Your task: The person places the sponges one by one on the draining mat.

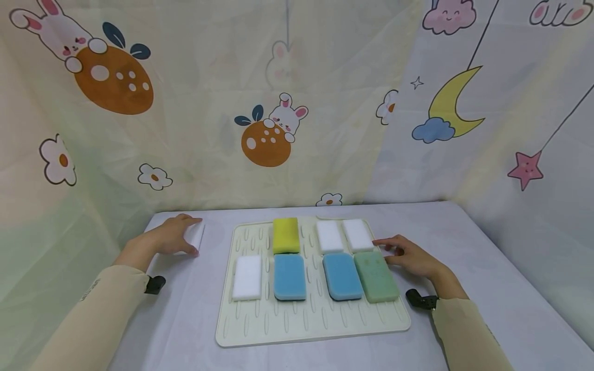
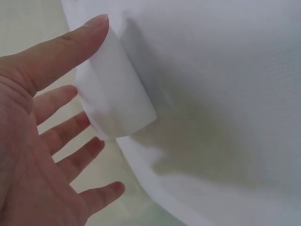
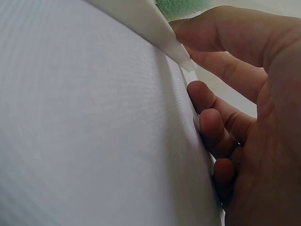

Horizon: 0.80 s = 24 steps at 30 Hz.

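On the far left of the table, a white block [image 1: 195,236] like a melamine sponge lies between the thumb and fingers of my left hand [image 1: 171,236]. In the left wrist view, the thumb is at one end of this white block [image 2: 117,89] and the fingertips are along its side; the little finger stands off. My right hand [image 1: 413,257] rests at the right edge of a cream ridged mat [image 1: 287,330], its fingers relaxed. Its thumb touches the mat's rim beside a green sponge [image 1: 377,278], and the index finger reaches toward a white sponge [image 1: 357,235].
The mat also carries a yellow sponge [image 1: 285,235], blue sponges [image 1: 290,278] [image 1: 342,276] and more white sponges [image 1: 247,278] [image 1: 329,237]. A white cloth covers the table [image 1: 181,330]. Printed curtains [image 1: 199,103] hang behind and at both sides.
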{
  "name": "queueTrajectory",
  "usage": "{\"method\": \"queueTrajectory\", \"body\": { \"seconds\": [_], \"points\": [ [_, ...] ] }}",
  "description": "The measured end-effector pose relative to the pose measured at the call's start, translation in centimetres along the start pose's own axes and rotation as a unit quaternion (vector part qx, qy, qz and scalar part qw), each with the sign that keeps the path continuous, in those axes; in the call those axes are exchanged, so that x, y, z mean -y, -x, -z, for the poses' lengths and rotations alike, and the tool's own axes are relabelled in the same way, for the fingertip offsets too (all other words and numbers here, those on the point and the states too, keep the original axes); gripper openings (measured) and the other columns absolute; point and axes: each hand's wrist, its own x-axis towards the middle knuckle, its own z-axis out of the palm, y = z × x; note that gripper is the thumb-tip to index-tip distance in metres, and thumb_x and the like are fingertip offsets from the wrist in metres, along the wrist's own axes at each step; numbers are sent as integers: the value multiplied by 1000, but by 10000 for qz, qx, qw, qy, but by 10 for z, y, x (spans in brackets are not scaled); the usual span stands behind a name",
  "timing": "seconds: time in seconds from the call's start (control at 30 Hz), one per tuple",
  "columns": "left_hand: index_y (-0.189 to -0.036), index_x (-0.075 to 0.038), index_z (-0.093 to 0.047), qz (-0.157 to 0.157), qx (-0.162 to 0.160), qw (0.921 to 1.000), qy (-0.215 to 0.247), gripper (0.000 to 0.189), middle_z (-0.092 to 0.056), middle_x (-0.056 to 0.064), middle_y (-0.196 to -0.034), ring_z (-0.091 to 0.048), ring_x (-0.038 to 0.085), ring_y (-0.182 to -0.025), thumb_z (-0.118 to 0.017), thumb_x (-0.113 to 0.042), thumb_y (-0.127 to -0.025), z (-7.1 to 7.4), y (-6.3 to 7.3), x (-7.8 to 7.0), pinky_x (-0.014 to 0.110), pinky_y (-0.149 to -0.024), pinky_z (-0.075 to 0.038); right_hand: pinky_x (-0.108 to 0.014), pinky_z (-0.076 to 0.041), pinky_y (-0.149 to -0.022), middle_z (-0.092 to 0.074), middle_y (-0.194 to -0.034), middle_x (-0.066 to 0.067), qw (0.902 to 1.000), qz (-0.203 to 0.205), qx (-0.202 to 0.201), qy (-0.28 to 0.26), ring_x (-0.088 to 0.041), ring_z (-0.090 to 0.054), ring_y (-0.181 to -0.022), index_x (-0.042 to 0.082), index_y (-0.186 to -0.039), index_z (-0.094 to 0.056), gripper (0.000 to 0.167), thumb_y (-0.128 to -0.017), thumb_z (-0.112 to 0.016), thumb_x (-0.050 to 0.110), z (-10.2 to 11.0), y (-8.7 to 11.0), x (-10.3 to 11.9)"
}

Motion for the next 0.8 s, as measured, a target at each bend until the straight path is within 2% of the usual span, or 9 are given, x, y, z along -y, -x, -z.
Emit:
{"method": "queueTrajectory", "body": {
  "seconds": [0.47,0.8],
  "points": [
    [-154,-1,-45,-149,-161,9997,-129,98,-43,30,-152,-39,56,-137,-91,-38,-76,3,2,-13,71,-110,-36,-26,-42,-76,-57,-123,-11,10000,52,-15,68,-20,-45,-91,18,-143,-64,49,-94,-74,16,1,0,0],
    [-154,-2,-47,-175,-120,9995,-233,95,-44,28,-152,-38,52,-138,-90,-39,-78,8,7,-31,69,-110,-38,-27,-43,-77,-57,-119,-11,9997,170,-26,176,-20,-46,-90,16,-142,-64,47,-95,-72,15,1,0,-1]
  ]
}}
